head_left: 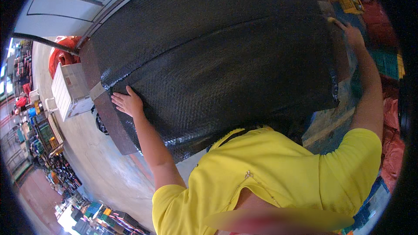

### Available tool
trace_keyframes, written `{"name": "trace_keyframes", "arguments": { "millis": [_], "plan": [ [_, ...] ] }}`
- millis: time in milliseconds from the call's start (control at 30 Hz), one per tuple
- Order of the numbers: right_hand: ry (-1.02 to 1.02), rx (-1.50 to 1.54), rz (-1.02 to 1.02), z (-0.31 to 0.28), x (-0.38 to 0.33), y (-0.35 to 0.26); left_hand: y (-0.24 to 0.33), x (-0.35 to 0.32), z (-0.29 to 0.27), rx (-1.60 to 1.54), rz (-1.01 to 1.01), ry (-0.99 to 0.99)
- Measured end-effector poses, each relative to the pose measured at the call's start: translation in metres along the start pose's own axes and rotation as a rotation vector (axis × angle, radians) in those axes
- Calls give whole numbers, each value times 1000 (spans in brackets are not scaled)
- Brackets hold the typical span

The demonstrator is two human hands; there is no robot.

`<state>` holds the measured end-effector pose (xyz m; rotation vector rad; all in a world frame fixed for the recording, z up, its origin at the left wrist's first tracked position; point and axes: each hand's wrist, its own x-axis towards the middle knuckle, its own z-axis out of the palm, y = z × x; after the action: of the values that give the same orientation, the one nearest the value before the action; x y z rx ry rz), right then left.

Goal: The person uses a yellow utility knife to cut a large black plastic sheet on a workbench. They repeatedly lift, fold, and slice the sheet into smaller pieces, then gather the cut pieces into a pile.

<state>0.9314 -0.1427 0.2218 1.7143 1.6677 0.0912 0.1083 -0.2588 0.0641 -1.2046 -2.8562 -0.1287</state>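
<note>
Black textured plastic sheeting (226, 61) covered most of the surface (122, 142), a crease crossing it. The left hand (127, 103) lay flat and open near the left edge; whether the right hand (355, 37), at the right edge, gripped anything could not be told. Uneven pulling might have skewed the sheeting. A white plastic chair (70, 90) hampered the left side; yellow (349, 4) and green crates (386, 64) crowded the right.

The black sheet (226, 69) seems cut off above.
</note>
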Motion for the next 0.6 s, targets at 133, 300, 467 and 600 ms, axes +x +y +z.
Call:
{"name": "trace_keyframes", "arguments": {
  "millis": [133, 300, 467, 600],
  "plan": [
    [118, 663, 565, 8, -53, -49, 35, 9, -39, 58, -76, -141],
    [680, 1157, -296, -58, -129, -317, 178, -14, -79, -289, 1073, 184],
    [328, 1328, -205, -129, -151, -429, 275, -35, -69, 78, 1758, -68],
    [139, 1206, -159, -70, -260, -409, 280, -24, -58, 155, 1849, -49]
  ]
}}
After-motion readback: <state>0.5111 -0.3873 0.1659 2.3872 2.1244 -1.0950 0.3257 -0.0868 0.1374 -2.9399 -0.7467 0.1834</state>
